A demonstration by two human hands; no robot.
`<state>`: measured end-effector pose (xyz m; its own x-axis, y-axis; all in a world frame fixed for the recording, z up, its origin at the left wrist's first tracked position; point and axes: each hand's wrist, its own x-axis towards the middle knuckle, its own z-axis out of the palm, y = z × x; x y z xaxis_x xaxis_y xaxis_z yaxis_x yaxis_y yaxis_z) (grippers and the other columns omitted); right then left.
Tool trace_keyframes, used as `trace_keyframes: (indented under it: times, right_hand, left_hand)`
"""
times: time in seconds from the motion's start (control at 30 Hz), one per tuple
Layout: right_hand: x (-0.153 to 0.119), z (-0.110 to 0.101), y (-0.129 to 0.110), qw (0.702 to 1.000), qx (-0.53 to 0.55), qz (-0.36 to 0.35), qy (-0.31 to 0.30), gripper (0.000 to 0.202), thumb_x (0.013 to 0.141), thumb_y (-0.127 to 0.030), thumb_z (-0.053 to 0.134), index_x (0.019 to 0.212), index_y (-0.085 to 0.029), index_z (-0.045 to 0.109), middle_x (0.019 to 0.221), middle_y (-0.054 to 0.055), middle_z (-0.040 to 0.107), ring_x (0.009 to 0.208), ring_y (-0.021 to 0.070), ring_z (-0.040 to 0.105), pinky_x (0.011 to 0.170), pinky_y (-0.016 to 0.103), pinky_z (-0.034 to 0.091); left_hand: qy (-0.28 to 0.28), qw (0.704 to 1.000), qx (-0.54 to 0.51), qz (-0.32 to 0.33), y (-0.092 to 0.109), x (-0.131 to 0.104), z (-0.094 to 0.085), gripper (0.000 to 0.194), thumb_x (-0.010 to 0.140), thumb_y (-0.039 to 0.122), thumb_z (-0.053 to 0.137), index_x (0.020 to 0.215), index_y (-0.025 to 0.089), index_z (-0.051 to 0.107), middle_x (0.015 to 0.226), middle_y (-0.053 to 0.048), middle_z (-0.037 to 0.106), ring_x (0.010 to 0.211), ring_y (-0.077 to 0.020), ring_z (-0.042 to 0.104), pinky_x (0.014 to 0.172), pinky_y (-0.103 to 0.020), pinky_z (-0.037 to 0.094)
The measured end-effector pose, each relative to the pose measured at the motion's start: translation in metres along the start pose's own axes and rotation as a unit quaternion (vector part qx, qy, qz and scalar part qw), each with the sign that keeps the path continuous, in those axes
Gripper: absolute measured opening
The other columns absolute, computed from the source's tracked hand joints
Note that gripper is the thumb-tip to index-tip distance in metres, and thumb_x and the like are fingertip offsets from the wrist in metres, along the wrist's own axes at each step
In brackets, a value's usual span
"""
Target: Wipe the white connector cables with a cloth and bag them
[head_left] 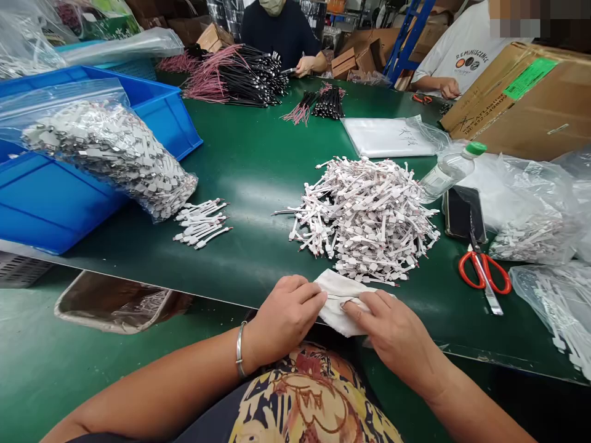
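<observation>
A white cloth [340, 301], maybe folded tissue, is stretched between my hands at the table's front edge. My left hand [292, 311], a silver bangle at its wrist, grips the cloth's left side with curled fingers. On the other side, my right hand [392, 326] pinches the cloth with thumb and fingers. Whether anything lies inside the folds is hidden. Just beyond the cloth rises a big heap of short white cables [373, 215] with small connectors. A smaller group of the same white cables [202, 223] lies to the left.
At left, a bag of white connectors [115, 147] leans on a blue bin [46, 203]. Red-handled scissors [484, 274], a phone [464, 212] and a bottle [447, 172] are at right, near a carton [512, 98]. Two people sit across the green table [258, 154], near black cables [253, 77].
</observation>
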<state>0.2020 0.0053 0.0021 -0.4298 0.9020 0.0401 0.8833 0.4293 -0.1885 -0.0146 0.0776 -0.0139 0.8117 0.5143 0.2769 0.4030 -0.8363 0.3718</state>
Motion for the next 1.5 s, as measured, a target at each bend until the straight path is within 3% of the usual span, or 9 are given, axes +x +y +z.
trace_keyframes:
  times: [0.27,0.5,1.0,1.37,1.5]
  right_hand:
    - [0.008,0.007,-0.004,1.0,-0.026,-0.005,-0.006,0.04,0.082,-0.007,0.045,0.119,-0.019,0.053,0.079,0.005,0.053,0.07,0.019,0.043,0.063,0.031,0.03]
    - [0.008,-0.004,0.0,0.995,-0.074,-0.053,-0.036,0.042,0.075,-0.01,0.053,0.116,-0.019,0.054,0.078,0.004,0.054,0.069,0.0193,0.044,0.059,0.033,0.027]
    - [0.01,-0.004,0.004,0.996,-0.049,-0.047,-0.05,0.041,0.082,-0.011,0.047,0.121,-0.024,0.05,0.075,0.002,0.054,0.065,0.0172,0.045,0.06,0.032,0.026]
    - [0.015,-0.007,0.001,0.997,-0.064,-0.032,-0.033,0.037,0.081,-0.011,0.047,0.115,-0.023,0.055,0.072,0.002,0.055,0.063,0.0159,0.046,0.058,0.029,0.03]
    - [0.005,-0.011,0.006,0.999,-0.028,-0.01,-0.014,0.029,0.082,-0.01,0.046,0.104,-0.023,0.061,0.071,0.002,0.059,0.064,0.0161,0.051,0.058,0.028,0.035]
  left_hand:
    - [-0.019,1.0,-0.021,-0.007,-0.003,0.001,0.0,0.023,0.09,0.019,0.043,0.109,0.016,0.056,0.099,-0.005,0.061,0.089,-0.0188,0.048,0.08,-0.037,0.039]
    - [-0.024,0.999,-0.024,-0.008,-0.004,0.002,0.0,0.021,0.09,0.019,0.041,0.104,0.016,0.057,0.098,-0.006,0.061,0.089,-0.0188,0.048,0.08,-0.037,0.039]
    - [-0.026,0.999,-0.036,-0.005,-0.004,0.003,-0.004,0.022,0.09,0.018,0.041,0.105,0.016,0.057,0.099,-0.005,0.061,0.089,-0.0188,0.047,0.081,-0.037,0.038]
    - [-0.014,0.999,-0.028,0.005,-0.005,0.003,-0.004,0.021,0.089,0.017,0.044,0.105,0.017,0.057,0.099,-0.005,0.062,0.089,-0.018,0.048,0.081,-0.036,0.04]
    - [-0.007,0.999,-0.033,0.004,-0.005,0.002,-0.004,0.02,0.088,0.017,0.044,0.104,0.017,0.058,0.097,-0.006,0.062,0.087,-0.0176,0.049,0.079,-0.035,0.04]
